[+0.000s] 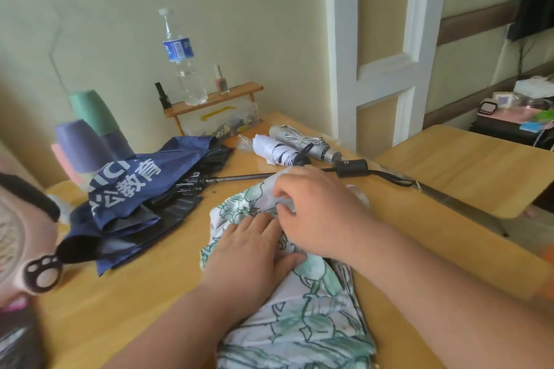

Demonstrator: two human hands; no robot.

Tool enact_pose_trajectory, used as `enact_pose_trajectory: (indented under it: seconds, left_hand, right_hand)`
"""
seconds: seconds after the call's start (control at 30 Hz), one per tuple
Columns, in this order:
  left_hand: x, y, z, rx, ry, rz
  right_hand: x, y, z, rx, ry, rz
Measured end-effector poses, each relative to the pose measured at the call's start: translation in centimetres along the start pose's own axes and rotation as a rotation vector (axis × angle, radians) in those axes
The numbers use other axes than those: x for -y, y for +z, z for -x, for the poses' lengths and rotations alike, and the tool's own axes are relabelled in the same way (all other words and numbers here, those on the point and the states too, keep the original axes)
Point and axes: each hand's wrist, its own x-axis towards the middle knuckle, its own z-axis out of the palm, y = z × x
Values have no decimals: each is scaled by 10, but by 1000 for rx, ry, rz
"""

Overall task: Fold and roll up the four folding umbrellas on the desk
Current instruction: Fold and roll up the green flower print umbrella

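The white-and-green floral fabric umbrella (pixel 302 302) lies unrolled at the near centre of the yellow wooden desk (pixel 126 293), its canopy loose and creased. The left hand (pixel 251 249) presses on the canopy with fingers straight and flat. The right hand (pixel 317 213), touching the left, has its fingers curled and pinches a fold of the same canopy. The step in hand appears to be gathering the pleats before rolling. If the flat hand lifts before the pinched fold is laid down, the cloth is likely to spring open. Uneven pleats would then give a bulky roll. Just to the left lies the navy blue fabric umbrella with white lettering (pixel 135 189), not yet folded. Its metal shaft extends to a black handle (pixel 350 168) just behind the right hand, where a sweeping roll could snag it. Beyond, a rolled silver umbrella (pixel 302 141) and a rolled white umbrella with dark markings (pixel 275 151) lie side by side. A clear plastic water bottle (pixel 180 57) stands on a small wooden shelf (pixel 239 91) at the back.
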Motion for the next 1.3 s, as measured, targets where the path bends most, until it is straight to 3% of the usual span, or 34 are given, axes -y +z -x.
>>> enact_pose_trajectory:
  seconds: [0.13, 0.33, 0.53, 0.6, 0.67, 0.73, 0.77, 0.83, 0.93, 1.0, 1.1, 1.2, 1.3]
  left_hand:
    - [-4, -6, 4, 47, -13, 12]
    - [2, 10, 34, -85, -82, 8]
    - [5, 8, 38, -53, -84, -42]
    - [6, 10, 38, -67, -82, -35]
    - [6, 5, 39, -45, -80, -22]
    - [5, 3, 39, 63, -74, -29]
    - [5, -2, 39, 88, -83, -20]
    - [2, -7, 40, 76, -89, 13]
    - [-6, 2, 38, -26, -4, 22]
    - [-9, 7, 38, -51, 58, 29]
    - [-6, 2, 41, -77, 134, 155]
    - [-4, -3, 43, 1, 154, 230]
    - [-4, 1, 38, 68, 174, 241]
  right_hand:
    - [-4, 32, -22, 184, 0, 67]
    - [-15, 43, -14, 131, -27, 48]
    - [-14, 52, -16, 62, -53, 113]
    - [-14, 54, -16, 3, 31, 29]
    - [-16, 47, -18, -183, 147, -187]
    - [-13, 29, -30, -312, 268, -321]
    - [-16, 22, -42, -254, 349, -319]
    - [-20, 17, -67, 40, 556, -310]
    - [-26, 25, -102, 364, 820, -623]
    - [-22, 28, -120, 502, 851, -727]
    - [-16, 27, -140, 714, 828, -688]
    - [-16, 28, -151, 734, 828, -725]
    - [-20, 27, -150, 628, 814, -771]
